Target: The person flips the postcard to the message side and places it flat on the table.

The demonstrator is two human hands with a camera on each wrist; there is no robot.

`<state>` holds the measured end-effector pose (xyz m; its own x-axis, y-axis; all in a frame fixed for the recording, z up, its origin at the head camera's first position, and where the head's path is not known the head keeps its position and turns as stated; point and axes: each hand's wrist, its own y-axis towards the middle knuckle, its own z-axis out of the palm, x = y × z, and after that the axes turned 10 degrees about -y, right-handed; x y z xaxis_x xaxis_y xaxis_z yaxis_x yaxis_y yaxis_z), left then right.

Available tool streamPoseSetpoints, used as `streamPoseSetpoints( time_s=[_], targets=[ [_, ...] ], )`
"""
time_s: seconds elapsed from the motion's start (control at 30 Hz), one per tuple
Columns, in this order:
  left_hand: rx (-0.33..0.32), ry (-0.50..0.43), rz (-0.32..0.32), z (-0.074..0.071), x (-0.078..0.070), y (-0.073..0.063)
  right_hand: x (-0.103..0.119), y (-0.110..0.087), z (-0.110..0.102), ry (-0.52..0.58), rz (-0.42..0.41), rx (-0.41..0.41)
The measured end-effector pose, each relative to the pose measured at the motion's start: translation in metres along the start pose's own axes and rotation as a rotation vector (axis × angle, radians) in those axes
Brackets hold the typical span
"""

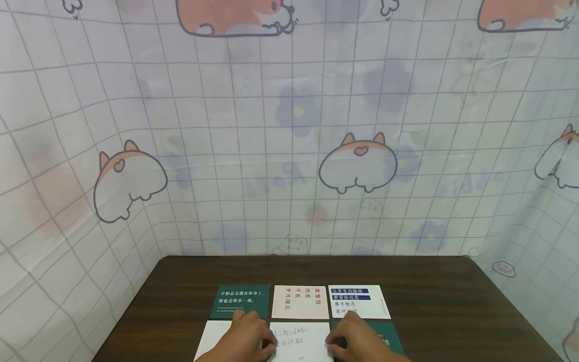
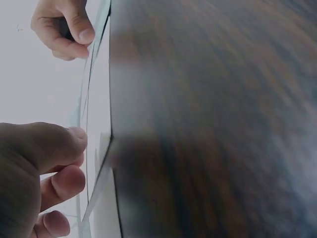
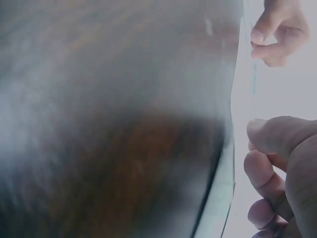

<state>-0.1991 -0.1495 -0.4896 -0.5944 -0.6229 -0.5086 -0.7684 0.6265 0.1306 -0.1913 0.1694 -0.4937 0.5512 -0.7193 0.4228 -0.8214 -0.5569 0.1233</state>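
On your table (image 1: 452, 296), the back-left card (image 1: 239, 301), back-middle card (image 1: 300, 302) and back-right card (image 1: 360, 301) line up short of the far edge; before them lie the front-left card (image 1: 211, 336), front-middle card (image 1: 300, 347) and front-right card (image 1: 391, 338). Your left hand (image 1: 248, 336) and right hand (image 1: 359, 339) flank the front-middle card.

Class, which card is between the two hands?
The handwritten white card, middle of the nearer row: only it has the left hand at one edge and the right hand at the opposite edge.
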Motion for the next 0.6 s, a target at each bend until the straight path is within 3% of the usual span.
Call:
streamPoseSetpoints(
  time_s=[0.17,0.43,0.6],
  targets=[
    [-0.032,0.032,0.025,0.004,-0.002,0.004,-0.007,-0.004,-0.004,-0.022,-0.013,-0.051],
    [-0.043,0.001,0.03,0.01,-0.01,0.014,-0.018,-0.014,-0.009,-0.072,-0.037,-0.109],
    [-0.045,-0.014,0.042,0.012,-0.013,0.015,-0.023,-0.017,-0.012,-0.098,-0.017,-0.095]
  ],
)
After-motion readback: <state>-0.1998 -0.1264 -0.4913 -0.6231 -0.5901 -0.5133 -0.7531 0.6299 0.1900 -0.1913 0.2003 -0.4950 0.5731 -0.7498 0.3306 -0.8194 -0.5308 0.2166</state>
